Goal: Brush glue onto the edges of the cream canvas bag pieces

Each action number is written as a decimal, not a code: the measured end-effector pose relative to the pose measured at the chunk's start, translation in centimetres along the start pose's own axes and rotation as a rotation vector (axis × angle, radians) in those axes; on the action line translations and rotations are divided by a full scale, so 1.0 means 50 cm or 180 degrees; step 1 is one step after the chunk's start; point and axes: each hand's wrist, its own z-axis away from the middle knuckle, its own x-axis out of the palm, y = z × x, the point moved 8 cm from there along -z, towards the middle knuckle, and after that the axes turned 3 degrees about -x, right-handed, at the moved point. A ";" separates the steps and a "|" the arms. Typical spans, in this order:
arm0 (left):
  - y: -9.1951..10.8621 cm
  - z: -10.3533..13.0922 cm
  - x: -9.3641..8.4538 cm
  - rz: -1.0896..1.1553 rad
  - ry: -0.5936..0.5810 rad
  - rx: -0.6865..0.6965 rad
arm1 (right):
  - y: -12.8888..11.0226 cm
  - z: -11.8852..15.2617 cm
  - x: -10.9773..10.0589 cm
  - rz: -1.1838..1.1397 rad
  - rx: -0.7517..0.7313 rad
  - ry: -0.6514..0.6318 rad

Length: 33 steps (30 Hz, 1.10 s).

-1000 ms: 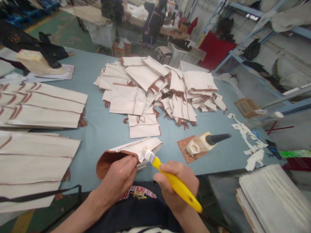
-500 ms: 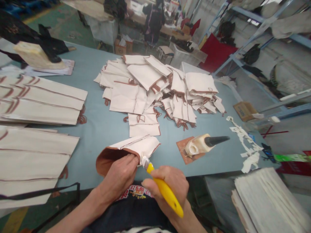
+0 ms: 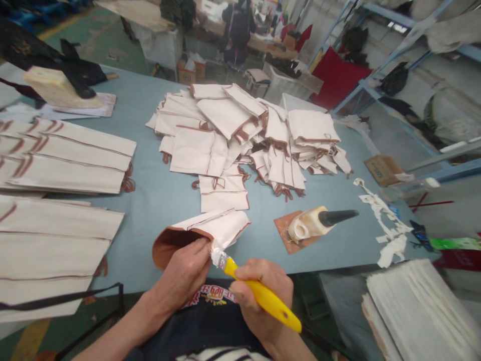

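Observation:
A cream fabric pouch [image 3: 229,225] with a brown lining lies at the table's near edge, its mouth gaping toward me. My left hand [image 3: 190,265] is closed on the rim of that mouth, fingertips partly hidden in the fold. In my right hand [image 3: 265,288] is a yellow-handled paintbrush [image 3: 276,308]. Its whitish bristles touch the pouch's edge just beside my left fingertips. To the right, a cream-coloured bottle [image 3: 310,223] with a black nozzle lies on a brown square.
A heap of similar pouches [image 3: 240,118] covers the table's middle. Stacked cream panels [image 3: 67,155] lie at the left. White scraps [image 3: 387,220] and a cardboard box [image 3: 383,169] sit at the right, folded cloth [image 3: 421,311] below. A person [image 3: 237,35] stands in the background.
The paintbrush has shifted slightly left along the pouch's edge, toward my left fingertips, and its handle now slants lower to the right. My left hand keeps its hold on the pouch.

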 end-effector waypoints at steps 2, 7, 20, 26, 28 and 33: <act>-0.003 -0.002 -0.001 0.0185 -0.0040 -0.0086 | 0.003 -0.001 -0.001 -0.0043 0.0103 -0.0021; -0.015 -0.006 0.002 0.0552 -0.0070 -0.0337 | 0.028 0.010 -0.013 -0.0328 0.0452 -0.0165; -0.052 -0.040 -0.007 0.2038 -0.1062 -0.1679 | 0.143 -0.037 -0.013 -0.1320 0.1126 -0.0805; -0.004 -0.042 -0.007 0.2494 -0.1454 -0.1618 | 0.079 -0.139 0.030 -0.1006 0.0288 -0.1666; -0.001 -0.040 -0.006 0.2483 -0.1397 -0.1652 | 0.068 -0.153 0.054 -0.0831 0.0005 -0.1735; -0.016 -0.034 -0.020 0.2533 -0.1169 -0.1827 | 0.086 -0.155 0.059 -0.0786 -0.0109 -0.1003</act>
